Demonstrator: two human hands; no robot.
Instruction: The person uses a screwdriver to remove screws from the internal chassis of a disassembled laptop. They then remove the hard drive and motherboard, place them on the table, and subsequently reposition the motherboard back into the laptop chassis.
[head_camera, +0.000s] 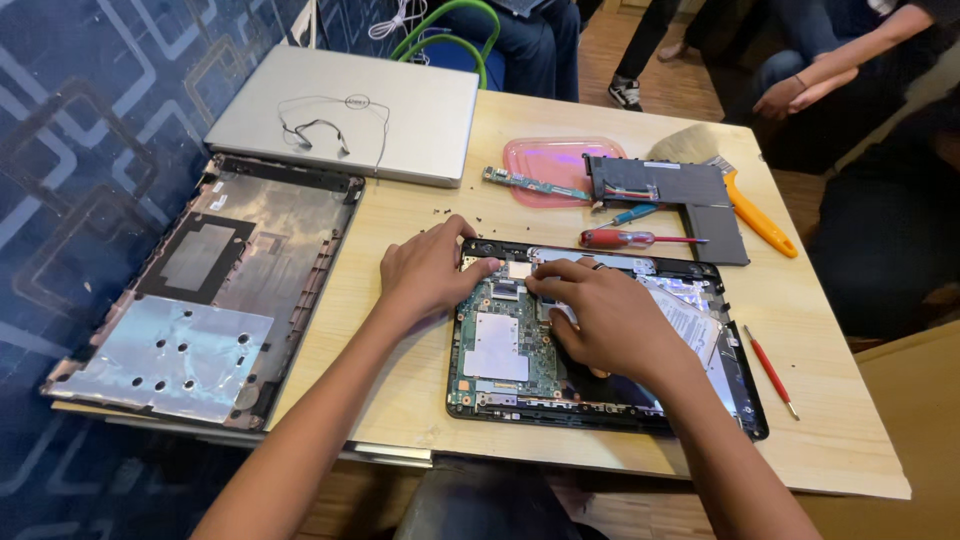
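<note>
A removed bottom cover (200, 300) is lying at the desk's (400, 400) left edge. The left hand (428, 270), loosely curled and grasping nothing, is pressing on the opened laptop's (600, 345) top-left corner. The right hand (600, 315), fingers bent, is pressing its fingertips on the green circuit board (500, 350). A red screwdriver (620, 238) is lying just behind.

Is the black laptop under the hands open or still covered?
Open: the black laptop shows its green circuit board; a removed cover lies beside it.

Bright, even light from above — soft shadows under the hands, glare on the silver foil (165, 355), edges slightly bent.
</note>
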